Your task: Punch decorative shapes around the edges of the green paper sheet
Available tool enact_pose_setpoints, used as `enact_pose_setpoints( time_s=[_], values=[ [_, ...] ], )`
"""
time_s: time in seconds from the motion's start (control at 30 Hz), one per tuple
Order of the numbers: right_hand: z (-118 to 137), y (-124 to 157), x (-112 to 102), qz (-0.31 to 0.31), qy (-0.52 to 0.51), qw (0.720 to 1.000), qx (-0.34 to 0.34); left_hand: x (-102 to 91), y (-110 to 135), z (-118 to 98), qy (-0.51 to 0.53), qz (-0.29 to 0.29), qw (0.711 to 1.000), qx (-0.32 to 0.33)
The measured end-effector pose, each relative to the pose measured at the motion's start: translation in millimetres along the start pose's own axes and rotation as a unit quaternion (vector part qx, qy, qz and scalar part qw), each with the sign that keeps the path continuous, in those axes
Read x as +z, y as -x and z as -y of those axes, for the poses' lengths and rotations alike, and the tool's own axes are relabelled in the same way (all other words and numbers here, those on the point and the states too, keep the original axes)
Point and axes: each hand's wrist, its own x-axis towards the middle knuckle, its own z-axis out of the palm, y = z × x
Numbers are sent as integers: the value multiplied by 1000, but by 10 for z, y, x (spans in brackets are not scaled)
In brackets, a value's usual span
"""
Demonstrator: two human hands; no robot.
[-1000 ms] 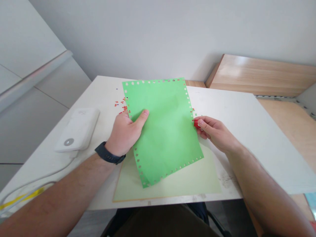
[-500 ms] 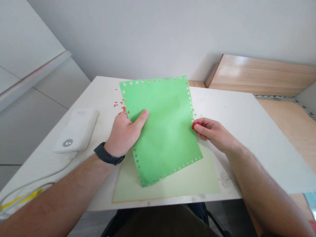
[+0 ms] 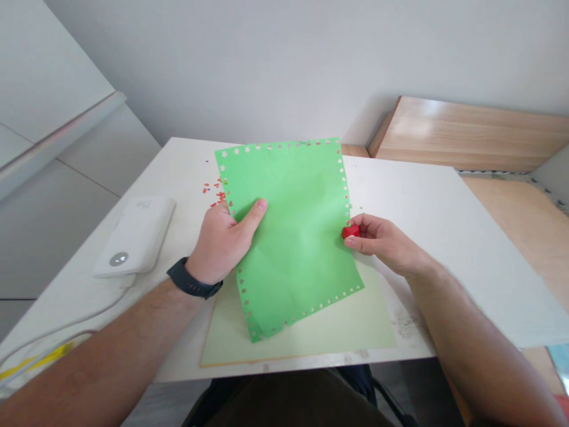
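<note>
A bright green paper sheet (image 3: 297, 231) with small shapes punched along its edges is held up over the white table (image 3: 427, 207). My left hand (image 3: 226, 240) grips the sheet's left edge, thumb on top; a dark watch sits on that wrist. My right hand (image 3: 382, 240) is closed on a small red punch (image 3: 351, 230), which sits at the sheet's right edge, about halfway down. Under the sheet lies a pale green mat (image 3: 338, 329).
A white flat device (image 3: 136, 237) with a round button and a cable lies at the table's left. Tiny red paper bits (image 3: 214, 190) are scattered beside the sheet's upper left corner. A wooden surface (image 3: 480, 133) stands behind the table at right.
The red punch in my right hand has moved a little down the sheet's right edge. The sheet has turned slightly, and my left hand keeps its grip.
</note>
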Motion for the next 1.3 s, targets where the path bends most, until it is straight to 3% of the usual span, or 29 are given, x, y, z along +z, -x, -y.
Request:
enact_pose_setpoints(
  time_s=[0.53, 0.8, 1.3],
  values=[
    [3, 28, 9, 8, 28, 999, -19, -10, -13, 17, -24, -7, 1000, 17],
    [12, 32, 33, 10, 10, 1000, -15, -11, 1, -32, 34, 37, 999, -1],
    [42, 38, 46, 15, 40, 999, -9, -9, 16, -55, 65, 23, 997, -23]
  ],
)
